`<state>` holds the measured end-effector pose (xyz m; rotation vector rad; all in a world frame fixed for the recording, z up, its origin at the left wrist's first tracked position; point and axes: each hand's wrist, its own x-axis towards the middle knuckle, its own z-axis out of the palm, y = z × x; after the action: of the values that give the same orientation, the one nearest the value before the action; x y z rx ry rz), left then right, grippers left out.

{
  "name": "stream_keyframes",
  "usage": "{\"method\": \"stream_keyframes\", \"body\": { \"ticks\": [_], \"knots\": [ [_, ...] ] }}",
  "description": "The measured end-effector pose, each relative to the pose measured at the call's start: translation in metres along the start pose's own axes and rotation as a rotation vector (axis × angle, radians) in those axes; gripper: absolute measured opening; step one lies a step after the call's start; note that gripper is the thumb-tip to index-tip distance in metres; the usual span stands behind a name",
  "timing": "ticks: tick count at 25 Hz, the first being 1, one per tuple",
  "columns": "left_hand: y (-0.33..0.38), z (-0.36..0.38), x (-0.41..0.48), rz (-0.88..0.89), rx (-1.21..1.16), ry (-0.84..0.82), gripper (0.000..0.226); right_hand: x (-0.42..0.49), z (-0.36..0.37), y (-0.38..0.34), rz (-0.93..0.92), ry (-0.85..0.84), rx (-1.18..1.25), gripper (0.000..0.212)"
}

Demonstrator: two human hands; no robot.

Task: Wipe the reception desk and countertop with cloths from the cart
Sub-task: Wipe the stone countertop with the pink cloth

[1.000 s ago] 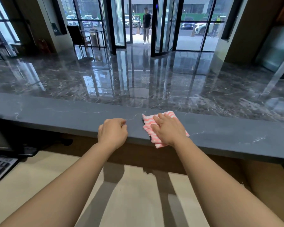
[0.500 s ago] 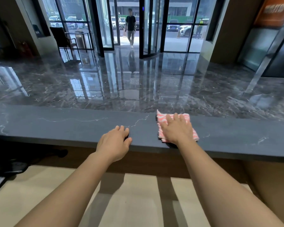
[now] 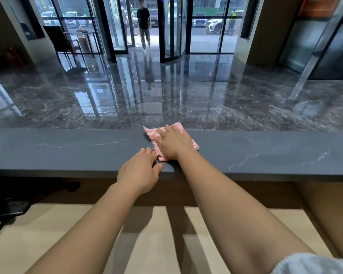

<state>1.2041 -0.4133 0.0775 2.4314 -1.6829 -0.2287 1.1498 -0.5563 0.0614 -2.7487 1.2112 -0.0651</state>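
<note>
We see matte grey veined tabletop; right hand, fingers straight together, presses squarish pink-white striped cloth; left hand rests relaxed beside.

The grey countertop shows open surface running far out to the left and to the right of the hands. At its middle the cloth lies under the right hand and reaches the far edge. The left hand rests at the near edge just beside it, so together they block that stretch from near to far. Below the overhang, the pale desk lies open beside the forearms. At the far left, dark objects crowd the corner under the ledge; what they are cannot be told.
</note>
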Motion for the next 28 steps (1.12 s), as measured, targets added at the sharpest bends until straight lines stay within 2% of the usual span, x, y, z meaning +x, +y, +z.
{"method": "stream_keyframes", "body": {
  "ticks": [5, 10, 12, 15, 22, 25, 28],
  "knots": [
    [0.005, -0.007, -0.002, -0.040, 0.018, -0.065, 0.048, -0.033, -0.013, 0.083, 0.135, 0.070, -0.036, 0.048],
    [0.014, -0.011, 0.003, -0.086, 0.102, -0.109, 0.043, -0.088, -0.032, 0.191, 0.372, 0.074, -0.016, 0.049],
    [0.021, -0.010, 0.004, -0.110, 0.126, -0.100, 0.036, -0.103, -0.034, 0.210, 0.427, 0.071, -0.024, 0.048],
    [0.038, -0.004, 0.002, -0.096, 0.144, -0.032, 0.029, -0.112, -0.030, 0.201, 0.474, 0.065, -0.024, 0.050],
    [0.108, 0.013, 0.003, 0.039, 0.077, 0.043, 0.029, -0.129, -0.016, 0.126, 0.266, 0.075, -0.001, 0.051],
    [0.138, 0.017, 0.005, 0.083, 0.058, 0.048, 0.028, -0.138, -0.020, 0.133, 0.173, 0.054, 0.005, 0.050],
    [0.168, 0.021, 0.006, 0.131, 0.041, 0.025, 0.025, -0.153, -0.029, 0.173, 0.186, 0.055, 0.004, 0.050]
  ]
}}
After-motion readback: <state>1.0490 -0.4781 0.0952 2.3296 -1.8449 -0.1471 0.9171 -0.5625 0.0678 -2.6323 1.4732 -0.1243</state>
